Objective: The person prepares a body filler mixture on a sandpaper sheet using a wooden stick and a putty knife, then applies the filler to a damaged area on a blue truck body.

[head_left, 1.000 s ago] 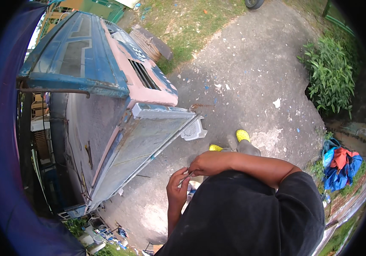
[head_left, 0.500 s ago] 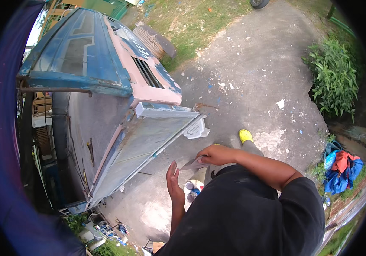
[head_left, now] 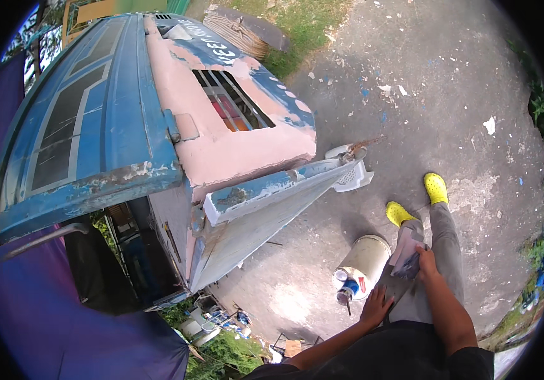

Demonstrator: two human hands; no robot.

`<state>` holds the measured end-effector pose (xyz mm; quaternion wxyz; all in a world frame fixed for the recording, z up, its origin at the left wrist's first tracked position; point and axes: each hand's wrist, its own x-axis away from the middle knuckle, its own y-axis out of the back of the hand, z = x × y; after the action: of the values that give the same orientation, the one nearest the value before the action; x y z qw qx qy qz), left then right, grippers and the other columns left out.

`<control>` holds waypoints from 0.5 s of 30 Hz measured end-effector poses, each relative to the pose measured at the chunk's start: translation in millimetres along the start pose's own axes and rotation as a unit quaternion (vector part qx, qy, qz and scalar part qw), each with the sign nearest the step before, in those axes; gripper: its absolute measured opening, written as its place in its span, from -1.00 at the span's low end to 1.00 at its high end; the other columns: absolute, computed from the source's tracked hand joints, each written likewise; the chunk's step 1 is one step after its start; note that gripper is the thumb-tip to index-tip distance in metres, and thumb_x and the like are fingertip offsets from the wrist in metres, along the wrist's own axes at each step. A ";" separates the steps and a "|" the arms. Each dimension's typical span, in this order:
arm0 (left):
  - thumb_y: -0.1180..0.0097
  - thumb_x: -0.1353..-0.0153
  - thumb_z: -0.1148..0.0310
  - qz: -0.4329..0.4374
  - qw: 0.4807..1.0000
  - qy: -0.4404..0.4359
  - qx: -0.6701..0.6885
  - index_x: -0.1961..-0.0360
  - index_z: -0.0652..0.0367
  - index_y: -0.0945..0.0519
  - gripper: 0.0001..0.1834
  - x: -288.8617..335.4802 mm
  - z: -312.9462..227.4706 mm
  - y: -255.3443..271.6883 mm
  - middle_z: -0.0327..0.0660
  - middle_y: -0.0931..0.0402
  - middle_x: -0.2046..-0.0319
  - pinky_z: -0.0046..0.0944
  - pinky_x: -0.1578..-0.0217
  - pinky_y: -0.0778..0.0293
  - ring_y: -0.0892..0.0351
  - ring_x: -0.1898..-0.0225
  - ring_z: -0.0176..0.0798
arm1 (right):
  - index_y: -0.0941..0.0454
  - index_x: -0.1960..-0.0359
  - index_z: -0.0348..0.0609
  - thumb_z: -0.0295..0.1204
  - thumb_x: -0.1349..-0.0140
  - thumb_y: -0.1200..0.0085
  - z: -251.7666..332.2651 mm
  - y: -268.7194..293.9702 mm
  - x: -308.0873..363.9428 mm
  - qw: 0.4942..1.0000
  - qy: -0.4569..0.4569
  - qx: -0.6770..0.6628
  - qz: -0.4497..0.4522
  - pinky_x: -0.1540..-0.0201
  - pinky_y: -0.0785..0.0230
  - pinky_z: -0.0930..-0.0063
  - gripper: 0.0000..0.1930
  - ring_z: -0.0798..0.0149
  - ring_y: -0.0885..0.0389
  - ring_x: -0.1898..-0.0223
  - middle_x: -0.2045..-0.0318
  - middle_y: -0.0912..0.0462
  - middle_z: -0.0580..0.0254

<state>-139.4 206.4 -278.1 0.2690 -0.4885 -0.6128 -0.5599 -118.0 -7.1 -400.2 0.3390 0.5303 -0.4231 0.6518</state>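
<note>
Gripping a thin flat plate (head_left: 403, 258) by its right edge, the right hand (head_left: 426, 261) is keeping its fingers closed just right of the round cream bucket (head_left: 372, 252), while the left hand (head_left: 376, 308), near the bucket's top, is spreading its fingers loosely and apparently holding nothing, though its palm is hidden. Left of the bucket, a slanting panel (head_left: 265, 218) is showing a flaking blue-and-white edge; beyond the bucket and the perforated yellow clogs (head_left: 435, 188), rough, chip-strewn concrete (head_left: 436, 95) is leaving wide room. The plate is looking smeared, pinkish and dark.
</note>
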 end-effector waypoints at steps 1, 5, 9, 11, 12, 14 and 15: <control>0.19 -0.44 -0.08 -0.024 0.996 0.052 0.066 -0.42 0.21 -0.17 -0.29 2.2 -6.7 -2.1 0.19 -0.02 -0.42 0.04 -0.42 0.03 0.04 -0.46 0.23 | -0.42 -0.07 -0.33 -0.38 -0.33 -0.04 -12.6 8.9 -5.8 1.000 -0.017 0.002 0.006 0.05 -0.51 0.27 -0.65 0.19 -0.62 0.18 0.17 -0.60 0.11; 0.12 -0.41 -0.07 -0.024 0.992 0.056 0.106 -0.43 0.32 -0.09 -0.21 1.9 9.5 5.5 0.23 -0.02 -0.42 0.00 -0.41 -0.01 0.01 -0.45 0.21 | -0.39 -0.11 -0.30 -0.36 -0.33 -0.05 -45.6 21.8 -30.5 0.998 -0.056 0.019 0.024 0.04 -0.52 0.18 -0.62 0.16 -0.62 0.16 0.15 -0.60 0.12; 0.09 -0.42 -0.04 -0.034 0.990 0.048 0.131 -0.43 0.31 -0.09 -0.22 1.9 32.5 1.1 0.25 -0.03 -0.41 -0.04 -0.41 -0.02 0.00 -0.46 0.18 | -0.39 -0.13 -0.28 -0.36 -0.34 -0.03 -50.9 13.9 -37.3 0.998 -0.061 0.005 -0.003 0.05 -0.52 0.17 -0.62 0.17 -0.62 0.17 0.14 -0.59 0.14; 0.08 -0.42 -0.02 -0.039 0.989 0.047 0.134 -0.43 0.30 -0.10 -0.24 0.3 45.1 -2.3 0.25 -0.04 -0.40 -0.04 -0.40 -0.03 0.00 -0.46 0.18 | -0.39 -0.13 -0.28 -0.36 -0.34 -0.02 -52.9 2.3 -36.7 0.997 -0.070 -0.002 -0.021 0.06 -0.53 0.18 -0.62 0.19 -0.62 0.17 0.14 -0.59 0.13; 0.07 -0.42 0.00 -0.046 0.990 0.043 0.124 -0.43 0.30 -0.10 -0.24 0.3 49.4 -4.1 0.25 -0.05 -0.40 -0.04 -0.40 -0.05 -0.02 -0.45 0.19 | -0.39 -0.13 -0.28 -0.36 -0.34 -0.02 -59.0 0.8 -40.9 0.997 -0.071 -0.002 -0.020 0.06 -0.53 0.19 -0.62 0.19 -0.62 0.17 0.14 -0.59 0.12; 0.06 -0.42 0.01 -0.060 0.990 0.037 0.124 -0.43 0.28 -0.11 -0.26 1.5 53.9 -2.8 0.26 -0.06 -0.39 -0.03 -0.39 -0.06 -0.04 -0.44 0.20 | -0.39 -0.13 -0.29 -0.36 -0.35 -0.02 -70.4 -1.1 -45.8 0.997 -0.073 0.000 -0.018 0.07 -0.53 0.22 -0.62 0.19 -0.62 0.17 0.14 -0.59 0.11; 0.06 -0.42 0.02 -0.066 0.988 0.032 0.133 -0.43 0.28 -0.12 -0.27 1.6 55.8 -1.4 0.26 -0.06 -0.39 -0.03 -0.39 -0.06 -0.05 -0.44 0.20 | -0.39 -0.13 -0.29 -0.36 -0.35 -0.02 -74.7 -1.6 -47.5 0.998 -0.069 0.004 -0.012 0.07 -0.53 0.23 -0.62 0.19 -0.63 0.18 0.14 -0.59 0.11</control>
<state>-129.2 260.0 -290.0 0.3135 -0.3883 -0.7039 -0.5055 -136.9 61.9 -452.3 0.3153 0.5803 -0.4363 0.6111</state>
